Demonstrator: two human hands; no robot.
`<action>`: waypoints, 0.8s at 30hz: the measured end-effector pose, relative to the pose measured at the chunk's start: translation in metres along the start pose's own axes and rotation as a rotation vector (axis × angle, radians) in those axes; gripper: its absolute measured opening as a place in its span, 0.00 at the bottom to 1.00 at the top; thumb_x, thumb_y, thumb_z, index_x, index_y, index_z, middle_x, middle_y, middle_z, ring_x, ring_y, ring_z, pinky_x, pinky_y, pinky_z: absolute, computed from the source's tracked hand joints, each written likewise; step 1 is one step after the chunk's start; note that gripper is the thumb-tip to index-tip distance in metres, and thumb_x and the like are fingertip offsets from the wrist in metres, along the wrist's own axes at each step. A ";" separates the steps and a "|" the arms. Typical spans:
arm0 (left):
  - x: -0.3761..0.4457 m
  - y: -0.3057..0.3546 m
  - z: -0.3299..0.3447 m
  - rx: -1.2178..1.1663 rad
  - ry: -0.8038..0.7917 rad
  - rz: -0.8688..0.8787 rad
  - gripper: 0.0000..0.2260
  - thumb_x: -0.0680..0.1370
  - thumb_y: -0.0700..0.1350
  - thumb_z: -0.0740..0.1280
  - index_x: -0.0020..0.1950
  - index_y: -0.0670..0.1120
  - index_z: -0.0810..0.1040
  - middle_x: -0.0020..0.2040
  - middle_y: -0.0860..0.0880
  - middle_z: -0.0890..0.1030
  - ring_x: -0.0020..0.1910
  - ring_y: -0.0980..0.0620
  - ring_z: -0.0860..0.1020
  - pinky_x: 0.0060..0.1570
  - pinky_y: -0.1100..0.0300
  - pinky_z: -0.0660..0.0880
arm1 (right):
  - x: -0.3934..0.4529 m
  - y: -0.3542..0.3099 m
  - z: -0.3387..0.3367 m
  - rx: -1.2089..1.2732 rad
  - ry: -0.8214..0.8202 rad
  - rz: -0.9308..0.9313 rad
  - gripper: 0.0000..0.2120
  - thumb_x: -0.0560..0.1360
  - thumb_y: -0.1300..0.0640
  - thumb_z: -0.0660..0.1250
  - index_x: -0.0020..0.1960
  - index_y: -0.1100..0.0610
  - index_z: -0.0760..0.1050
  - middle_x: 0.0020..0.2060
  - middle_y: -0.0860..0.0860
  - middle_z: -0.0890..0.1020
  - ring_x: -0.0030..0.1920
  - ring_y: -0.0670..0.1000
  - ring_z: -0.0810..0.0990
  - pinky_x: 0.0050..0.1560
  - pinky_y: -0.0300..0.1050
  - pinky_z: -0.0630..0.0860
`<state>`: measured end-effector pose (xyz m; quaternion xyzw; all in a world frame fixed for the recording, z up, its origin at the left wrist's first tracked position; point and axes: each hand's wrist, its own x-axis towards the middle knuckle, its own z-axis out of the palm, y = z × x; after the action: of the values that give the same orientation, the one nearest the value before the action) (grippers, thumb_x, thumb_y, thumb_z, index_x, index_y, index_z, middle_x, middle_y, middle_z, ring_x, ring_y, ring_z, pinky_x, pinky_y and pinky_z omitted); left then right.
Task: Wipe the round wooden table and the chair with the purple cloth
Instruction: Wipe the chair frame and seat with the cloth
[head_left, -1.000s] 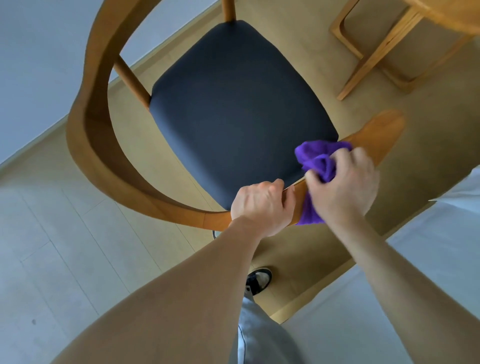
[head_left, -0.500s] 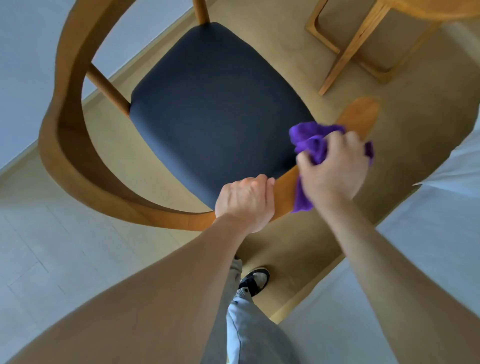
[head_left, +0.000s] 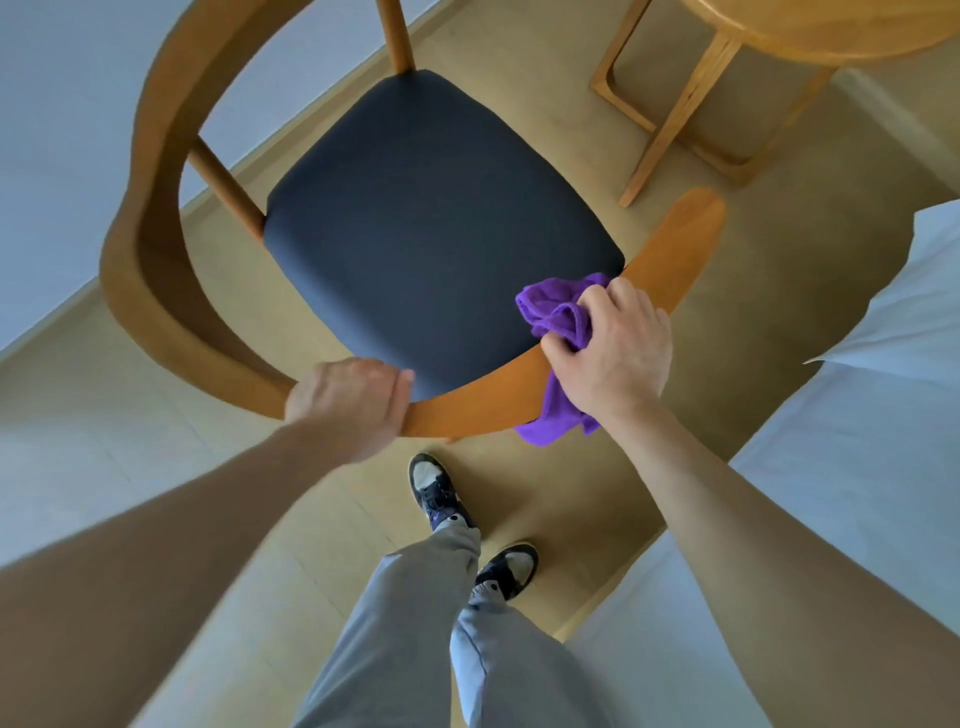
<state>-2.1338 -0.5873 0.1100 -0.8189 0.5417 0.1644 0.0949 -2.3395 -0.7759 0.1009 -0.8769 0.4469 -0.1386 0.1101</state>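
Gripping the chair's curved rail (head_left: 483, 402), the left hand (head_left: 348, 405) is curling its grip over it; the right hand (head_left: 613, 353) is clutching the purple cloth (head_left: 558, 314), pressing it on the rail.

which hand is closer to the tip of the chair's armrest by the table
Right. The right hand presses the purple cloth on the curved rail just short of the armrest tip; the left hand grips the rail farther back.

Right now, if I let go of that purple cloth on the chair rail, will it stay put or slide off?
Probably it slides off. The purple cloth looks soft and floppy: it bunches above the right hand and a loose tail hangs below the curved rail. The rail looks smooth and narrow, so little would hold it there.
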 end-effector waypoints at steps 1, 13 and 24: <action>-0.004 -0.016 -0.003 0.036 0.022 0.007 0.19 0.83 0.55 0.44 0.37 0.52 0.66 0.33 0.56 0.66 0.34 0.50 0.70 0.38 0.56 0.70 | -0.002 -0.004 0.000 -0.007 0.015 0.055 0.15 0.70 0.41 0.66 0.41 0.52 0.67 0.39 0.48 0.69 0.38 0.53 0.71 0.41 0.49 0.68; 0.000 -0.007 -0.003 0.226 0.026 -0.006 0.18 0.81 0.52 0.54 0.31 0.51 0.67 0.27 0.54 0.69 0.26 0.52 0.65 0.27 0.58 0.59 | -0.064 -0.095 0.007 0.009 -0.146 -0.287 0.17 0.72 0.40 0.62 0.42 0.55 0.71 0.39 0.52 0.73 0.38 0.57 0.73 0.37 0.50 0.66; 0.001 -0.009 -0.005 0.143 0.062 0.038 0.21 0.83 0.51 0.49 0.30 0.50 0.65 0.27 0.52 0.69 0.26 0.53 0.63 0.26 0.57 0.55 | -0.055 -0.077 0.003 0.025 -0.013 0.326 0.15 0.71 0.45 0.71 0.42 0.54 0.69 0.41 0.51 0.71 0.41 0.54 0.72 0.45 0.50 0.71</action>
<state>-2.1242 -0.5856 0.1138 -0.8044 0.5700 0.1016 0.1332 -2.3114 -0.6870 0.1145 -0.7921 0.5808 -0.1190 0.1450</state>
